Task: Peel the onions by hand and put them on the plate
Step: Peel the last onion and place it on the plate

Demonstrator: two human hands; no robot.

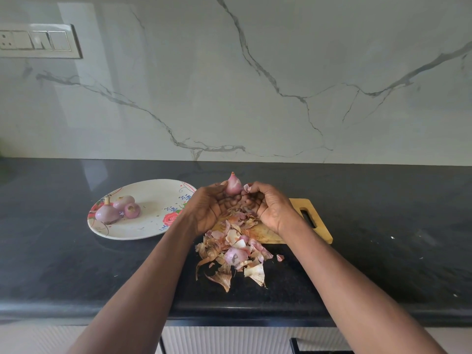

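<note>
At far left stood the plate (150,227), floral-rimmed, on the dark counter (51,251); it bore three peeled onions (118,209) clustered toward its left side, touching one another, presumably set there as finished work and kept apart from the waste. To its right the left hand (208,210) was raised above the board, fingers curled round the lower half of the onion in hand (233,185), tip upward, probably so that the loose skin faced the other hand. This onion appeared smooth, glossy and pale pink-purple, with a short pointed tip and little dry skin left; it seemed nearly peeled. Just beside it the right hand (270,208) pinched a small flake of skin (246,187) between thumb and fingertips, the remaining fingers curled. Below both hands lay the heap of peelings (235,254), papery brown and pink, spilling from the wooden cutting board (314,221) onto the counter toward the viewer; holding the work above it let scraps fall in one place. Whether an unpeeled onion lay among the peelings could not be told.
</note>
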